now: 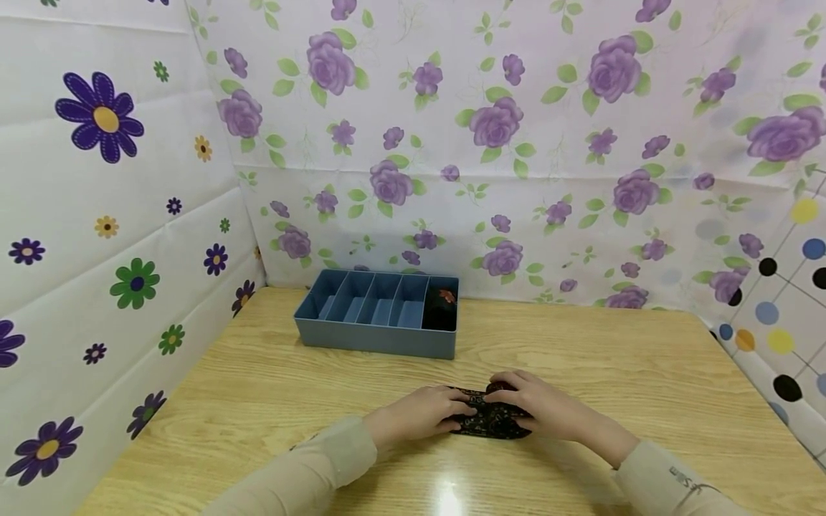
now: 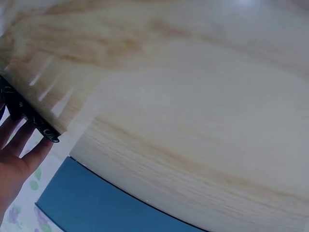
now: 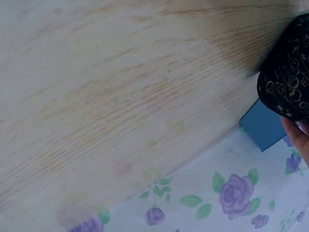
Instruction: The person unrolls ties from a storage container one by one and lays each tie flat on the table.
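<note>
A black cloth item (image 1: 480, 424) with a small gold and coloured print lies on the table between the two hands. Its right end looks raised and rounded, showing as a dark curved flap (image 3: 289, 77) in the right wrist view. My left hand (image 1: 422, 413) rests its fingers on the left part of the cloth. In the left wrist view, its fingers (image 2: 34, 152) touch the cloth's edge. My right hand (image 1: 545, 407) grips the right end, fingers bent over a dark bulge. Both palms' undersides are hidden.
Behind the hands stands a blue-grey box (image 1: 377, 342) with several narrow compartments. Its rightmost compartment holds a black item with a red motif (image 1: 440, 308). The wooden table (image 1: 613, 365) meets flower-printed sheets (image 1: 452, 143) at the back and left.
</note>
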A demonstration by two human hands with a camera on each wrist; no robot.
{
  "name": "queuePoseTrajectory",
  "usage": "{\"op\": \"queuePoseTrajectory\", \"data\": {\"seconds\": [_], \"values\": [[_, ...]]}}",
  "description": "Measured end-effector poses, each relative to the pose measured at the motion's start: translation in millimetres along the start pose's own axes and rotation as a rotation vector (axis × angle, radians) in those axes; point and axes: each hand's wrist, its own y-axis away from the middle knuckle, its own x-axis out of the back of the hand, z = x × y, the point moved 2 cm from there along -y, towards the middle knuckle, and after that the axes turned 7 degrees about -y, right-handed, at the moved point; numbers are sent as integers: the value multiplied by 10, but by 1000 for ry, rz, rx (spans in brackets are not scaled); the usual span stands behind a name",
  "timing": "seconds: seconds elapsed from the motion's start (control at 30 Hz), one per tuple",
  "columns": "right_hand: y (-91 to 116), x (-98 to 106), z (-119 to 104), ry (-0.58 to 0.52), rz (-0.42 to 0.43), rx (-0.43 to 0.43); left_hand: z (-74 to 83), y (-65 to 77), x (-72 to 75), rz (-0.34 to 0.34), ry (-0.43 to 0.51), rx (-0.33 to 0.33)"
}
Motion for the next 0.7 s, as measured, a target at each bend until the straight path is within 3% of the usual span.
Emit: {"op": "queuePoseTrajectory", "data": {"seconds": [0.27, 0.7], "values": [[-22, -21, 27, 21, 1, 0, -30, 21, 11, -32, 45, 23], [-15, -5, 4, 28, -13, 0, -39, 55, 44, -30, 18, 9]]}}
